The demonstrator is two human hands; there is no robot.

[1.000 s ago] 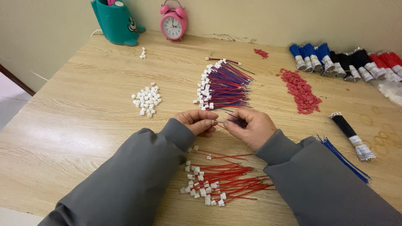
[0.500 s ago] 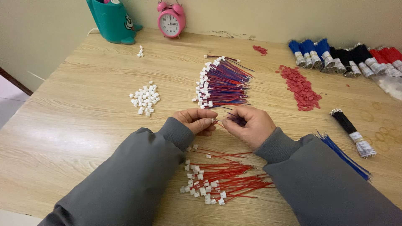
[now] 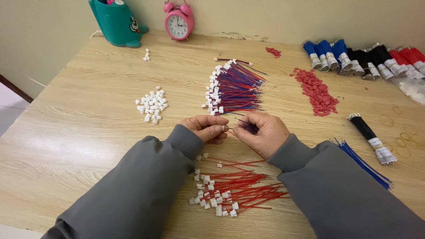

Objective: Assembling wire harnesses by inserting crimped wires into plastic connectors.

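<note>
1. Head view: the left hand [image 3: 204, 128] and right hand [image 3: 261, 132] meet at the table's [image 3: 88, 132] centre; the left grip is clenched on a small white connector [image 3: 224, 128], the right pinches thin wires [image 3: 242, 124] that lead to it.
2. I judge the wires light, limp and easily kinked, and the connector hard, tiny and slippery; both are best held close behind the tip.
3. At 6 o'clock of the hands lies a heap of red wires with connectors [image 3: 232, 190].
4. At 12 o'clock sits a fan of red-and-blue wires [image 3: 234, 88]; at 10 o'clock, loose white connectors [image 3: 152, 104].
5. A teal holder [image 3: 116, 22] at far 11 o'clock holds something I cannot make out.
</note>
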